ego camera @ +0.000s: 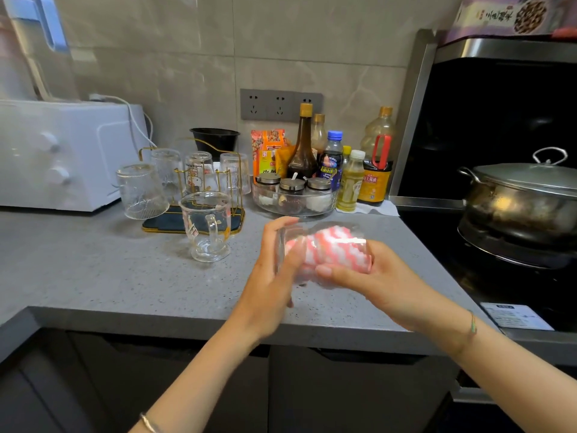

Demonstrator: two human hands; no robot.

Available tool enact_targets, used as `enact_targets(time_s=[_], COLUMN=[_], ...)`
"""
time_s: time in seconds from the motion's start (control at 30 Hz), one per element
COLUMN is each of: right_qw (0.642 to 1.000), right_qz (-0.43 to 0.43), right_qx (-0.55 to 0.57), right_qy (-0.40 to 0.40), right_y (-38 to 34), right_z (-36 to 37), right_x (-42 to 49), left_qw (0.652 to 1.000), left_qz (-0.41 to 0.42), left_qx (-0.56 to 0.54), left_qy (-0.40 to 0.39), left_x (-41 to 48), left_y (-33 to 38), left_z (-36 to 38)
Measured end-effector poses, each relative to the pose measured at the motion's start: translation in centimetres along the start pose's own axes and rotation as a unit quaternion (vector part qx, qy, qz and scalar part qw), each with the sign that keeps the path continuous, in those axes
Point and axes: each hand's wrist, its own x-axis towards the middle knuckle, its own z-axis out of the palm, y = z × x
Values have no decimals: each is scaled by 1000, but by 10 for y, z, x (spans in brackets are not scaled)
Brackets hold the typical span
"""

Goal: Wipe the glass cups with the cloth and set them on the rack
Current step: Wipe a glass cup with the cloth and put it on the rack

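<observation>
Grey speckled stone countertop (93, 276), matte; grey marbled wall tiles behind it, dark cabinet fronts below. Far left: white boxy microwave (62, 151) with two round knobs. Next to it is the rack (162, 225), thin gold wire on a dark flat base, carrying four clear cups upside down; the leftmost ribbed cup (142, 192) leans outward. Just in front of the rack a clear glass mug (207, 226) with a handle stands upright on the counter. Behind the rack sits a black bowl (215, 139), with a grey triple socket strip (279, 104) on the wall. Centre: left hand (274, 270) wraps its fingers around a glass cup (312, 232), held on its side above the counter and motion-blurred. Pink-and-white waffle-textured cloth (331, 248) shows through the glass; right hand (374, 276) grips the cloth, fingers curled. Behind: a round clear tray (293, 210) of lidded jars, then assorted bottles (304, 145). Far right: a black hob with a lidded steel pot (524, 195).
</observation>
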Motion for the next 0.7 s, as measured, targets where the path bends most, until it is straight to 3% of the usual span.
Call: enact_targets(time_s=[0.13,0.23,0.37,0.53,0.6,0.7], right_qw=[992,993,998,986,986,994], right_qz=[-45,-34,-12,77,78,50], right_qx=[-113,-105,-52,148,143,90], right_qy=[-30,-38,-14,-20,-34,-26], right_y=[0,4,7,2,-1,-3], right_z=[1,9,13,12,9,5], right_x=[0,0,2,5,4,5], left_qw=[971,964,985,987,984,991], left_qz=[-207,-225,-103,141,165,126], left_qx=[-115,-132,-83,33,41,25], left_qy=[-17,57,113,74,53,23], left_x=[0,2,1,-3,-3,-2], left_y=[11,9,1,-5,-5,-4], left_z=[0,5,9,1,-2,-5])
